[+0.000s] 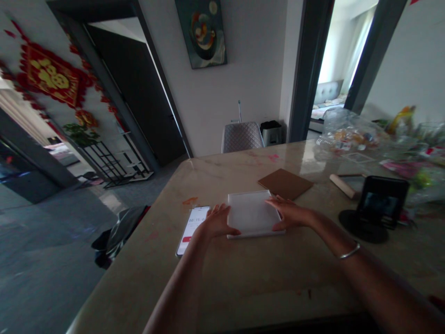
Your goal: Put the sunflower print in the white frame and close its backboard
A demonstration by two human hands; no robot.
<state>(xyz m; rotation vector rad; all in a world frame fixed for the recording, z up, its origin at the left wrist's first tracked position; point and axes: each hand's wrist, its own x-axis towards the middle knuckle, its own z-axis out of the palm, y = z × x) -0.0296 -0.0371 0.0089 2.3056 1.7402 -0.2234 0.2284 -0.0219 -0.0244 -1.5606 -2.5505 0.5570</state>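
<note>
Marble counter (215,283), left hand (218,221), right hand (290,213) open on a frosted box (252,215), snacks (351,138) in clear bag (333,121) beyond

The frosted white square panel (252,214) sits on beige marble (243,290) streaked with faint grey veins and orange-red stains. Just beyond the panel is a plain brown square tile (285,183). Just left of the panel, a phone (192,230) shows a white screen with a red button. To the panel's right is an all-black phone stand (363,229), and well beyond it is a grey diamond-quilted chair (242,137).
</note>
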